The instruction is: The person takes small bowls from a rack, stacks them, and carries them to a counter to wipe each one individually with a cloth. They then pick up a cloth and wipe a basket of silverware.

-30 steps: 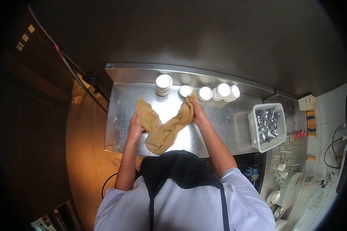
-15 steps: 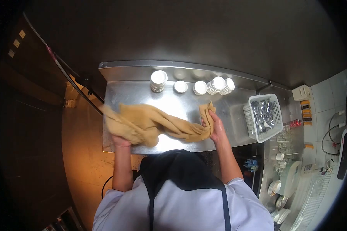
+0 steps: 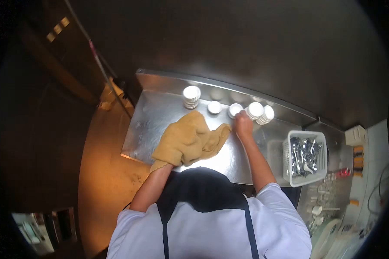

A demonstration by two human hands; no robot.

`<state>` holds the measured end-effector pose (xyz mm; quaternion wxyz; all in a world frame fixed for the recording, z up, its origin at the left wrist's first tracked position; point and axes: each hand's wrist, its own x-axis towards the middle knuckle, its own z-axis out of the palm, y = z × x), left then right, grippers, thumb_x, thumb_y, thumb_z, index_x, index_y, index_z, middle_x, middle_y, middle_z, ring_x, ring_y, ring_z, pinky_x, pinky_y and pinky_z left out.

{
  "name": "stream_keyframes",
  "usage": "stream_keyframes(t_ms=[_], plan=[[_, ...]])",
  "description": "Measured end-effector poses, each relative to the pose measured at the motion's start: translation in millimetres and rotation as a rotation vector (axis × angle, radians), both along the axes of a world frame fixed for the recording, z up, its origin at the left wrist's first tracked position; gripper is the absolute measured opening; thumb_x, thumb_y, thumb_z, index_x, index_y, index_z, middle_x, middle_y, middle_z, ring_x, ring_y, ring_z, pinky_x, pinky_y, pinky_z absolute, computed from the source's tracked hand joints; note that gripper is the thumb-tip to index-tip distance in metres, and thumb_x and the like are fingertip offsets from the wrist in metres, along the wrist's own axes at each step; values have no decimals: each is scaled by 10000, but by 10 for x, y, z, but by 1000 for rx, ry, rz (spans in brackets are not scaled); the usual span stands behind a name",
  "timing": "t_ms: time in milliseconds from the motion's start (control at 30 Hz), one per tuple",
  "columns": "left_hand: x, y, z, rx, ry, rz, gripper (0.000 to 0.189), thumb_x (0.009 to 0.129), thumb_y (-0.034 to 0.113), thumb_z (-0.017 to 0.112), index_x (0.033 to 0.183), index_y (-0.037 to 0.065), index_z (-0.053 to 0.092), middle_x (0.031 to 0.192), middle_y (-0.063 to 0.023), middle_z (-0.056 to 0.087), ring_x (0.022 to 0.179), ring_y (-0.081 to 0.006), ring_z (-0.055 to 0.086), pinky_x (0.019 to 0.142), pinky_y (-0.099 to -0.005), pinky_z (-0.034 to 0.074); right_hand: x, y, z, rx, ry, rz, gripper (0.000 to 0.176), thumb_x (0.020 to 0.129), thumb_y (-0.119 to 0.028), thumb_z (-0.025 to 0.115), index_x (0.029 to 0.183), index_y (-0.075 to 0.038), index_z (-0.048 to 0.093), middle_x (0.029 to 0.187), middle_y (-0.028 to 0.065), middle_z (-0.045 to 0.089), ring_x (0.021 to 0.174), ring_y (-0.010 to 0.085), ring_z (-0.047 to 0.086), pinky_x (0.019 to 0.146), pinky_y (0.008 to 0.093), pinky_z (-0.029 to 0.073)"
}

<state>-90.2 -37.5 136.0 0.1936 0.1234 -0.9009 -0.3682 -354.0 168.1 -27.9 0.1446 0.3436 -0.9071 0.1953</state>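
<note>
A tan cloth (image 3: 183,138) lies draped over my left hand (image 3: 170,166), covering the fingers so that only the wrist shows. The cloth's loose end trails to the right over the steel counter (image 3: 147,125). My right hand (image 3: 243,124) is closed at the near right edge of a small white bowl (image 3: 235,109), its fingertips on the rim. Left of that bowl sits another small white bowl (image 3: 214,107). Close to my right hand, on its far side, stand two stacks of white bowls (image 3: 255,110).
At the back left stands another stack of white bowls (image 3: 191,96). A raised steel ledge (image 3: 220,87) runs along the counter's back. To the right is a white plastic basket (image 3: 287,166) full of metal spoons (image 3: 305,155), with glassware (image 3: 326,190) beyond it.
My right hand has let go of the cloth and moved up to the small white bowl. The cloth is now bunched over my left hand, which has shifted right. The camera view has tilted.
</note>
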Motion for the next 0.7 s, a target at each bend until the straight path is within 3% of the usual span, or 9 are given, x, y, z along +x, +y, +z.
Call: stream_keyframes(t_ms=[133, 433, 500, 700], plan=[[112, 149, -53, -27, -31, 100, 322, 915, 381, 577, 1053, 113, 691, 1061, -168, 705, 1006, -353, 675, 867, -501, 527, -1, 77, -14, -176, 17, 48, 76, 880, -127, 685, 883, -52, 696, 968, 120, 673, 848, 346, 691, 698, 475, 562], [337, 248, 54, 4, 30, 183, 260, 892, 343, 585, 947, 119, 705, 966, -170, 711, 923, -354, 686, 799, -494, 528, -164, 93, 110, -135, 4, 192, 81, 885, -131, 686, 866, -59, 716, 910, 117, 693, 833, 345, 690, 695, 465, 554], [339, 194, 174, -43, -6, 167, 249, 887, 335, 587, 924, 120, 708, 945, -171, 712, 905, -355, 689, 784, -493, 528, -159, 65, 135, -230, 37, 209, 81, 866, -121, 692, 844, -47, 717, 898, 125, 694, 822, 340, 694, 687, 468, 559], [73, 251, 305, -245, -200, 98, 224, 871, 310, 593, 853, 124, 717, 882, -172, 716, 850, -355, 697, 739, -488, 528, -117, -6, 101, -133, 4, 155, 104, 832, -146, 728, 865, -47, 716, 914, 126, 702, 808, 330, 693, 687, 453, 556]])
